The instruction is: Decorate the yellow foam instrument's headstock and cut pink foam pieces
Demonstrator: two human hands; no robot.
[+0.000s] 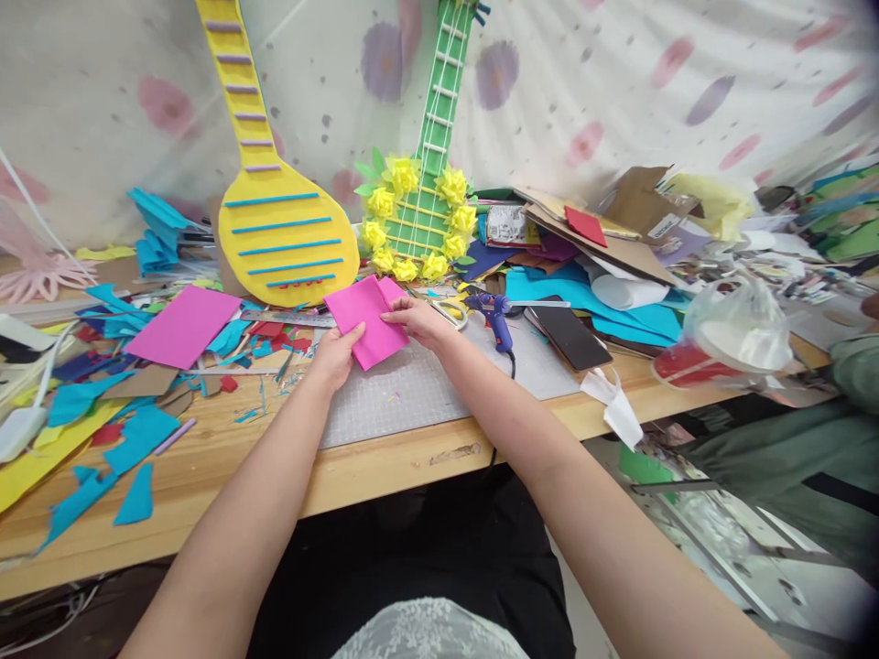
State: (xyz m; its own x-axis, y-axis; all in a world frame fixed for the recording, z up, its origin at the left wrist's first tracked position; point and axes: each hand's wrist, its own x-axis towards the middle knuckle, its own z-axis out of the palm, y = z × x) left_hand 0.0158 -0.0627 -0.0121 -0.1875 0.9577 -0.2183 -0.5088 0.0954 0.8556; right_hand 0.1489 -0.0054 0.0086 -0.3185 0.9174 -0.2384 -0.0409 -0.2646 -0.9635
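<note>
My left hand pinches the lower left edge of a magenta sheet of paper, thumb on top. At its right side, the fingers of my right hand are closed on the same sheet, which looks folded or doubled. The sheet is held over the grey cutting mat. Another magenta sheet lies to the left on the scraps. Just right of my right hand are scissors with yellow handles, partly hidden, and a blue glue gun. A metal ruler lies behind my left hand.
A yellow paper guitar and a green one with yellow flowers lean at the back. Blue scraps litter the left. A black phone, stacked cardboard and a bagged container are on the right, near another person's clothing.
</note>
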